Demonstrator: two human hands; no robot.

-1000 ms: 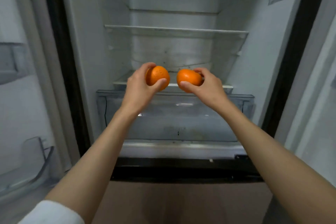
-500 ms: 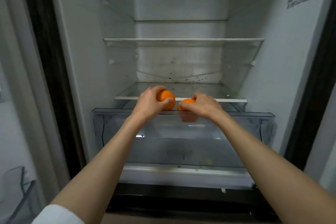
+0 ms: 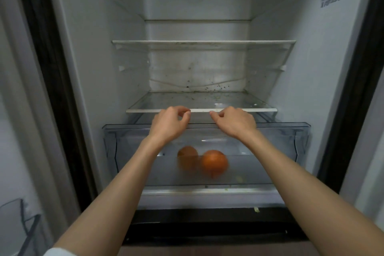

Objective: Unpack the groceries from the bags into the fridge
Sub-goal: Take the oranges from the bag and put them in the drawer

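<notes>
2 oranges (image 3: 214, 163) lie in the drawer (image 3: 299, 131) below both loosely curled, empty hands (image 3: 233, 121).

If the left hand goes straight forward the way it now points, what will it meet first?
Probably the white front edge of the lowest glass shelf: the left hand hangs loosely curled above the crisper drawer, fingertips right at that edge. Depth is unclear.

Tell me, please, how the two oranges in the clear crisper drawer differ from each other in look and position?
The left orange looks duller and paler than the right orange, which shows a stronger, more saturated orange. The left orange lies further back, partly hidden by the right orange, which sits in front and shows whole. Both are blurred, and both lie inside the crisper drawer, seen through its clear front, with no hand on them.
</notes>
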